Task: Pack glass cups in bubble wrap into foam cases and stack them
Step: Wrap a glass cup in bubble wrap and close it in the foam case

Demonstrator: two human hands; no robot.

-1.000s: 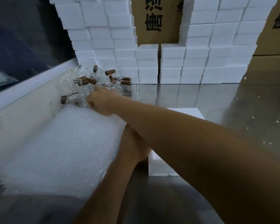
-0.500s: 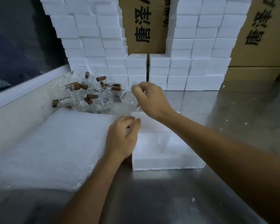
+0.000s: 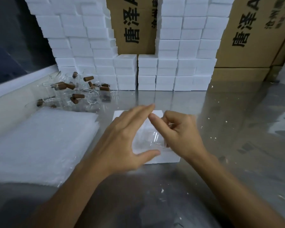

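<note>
A clear glass cup (image 3: 156, 139) hangs over a white foam case (image 3: 143, 145) in the middle of the steel table. My right hand (image 3: 179, 134) grips the cup with curled fingers. My left hand (image 3: 122, 139) hovers beside it with straight, spread fingers and thumb, close to the cup. A heap of glass cups with brown handles (image 3: 74, 92) lies at the back left. A stack of bubble wrap sheets (image 3: 39, 145) lies flat on the left.
Walls of stacked white foam cases (image 3: 176, 66) stand along the back, with brown cardboard boxes (image 3: 135, 25) behind them. The steel table (image 3: 237, 129) carries small white foam crumbs on the right. A dark panel with a white ledge (image 3: 20, 79) runs along the left.
My right hand has carried a glass cup from the heap at the back left down over the foam case. My left hand has lifted off the case and spread its fingers.
</note>
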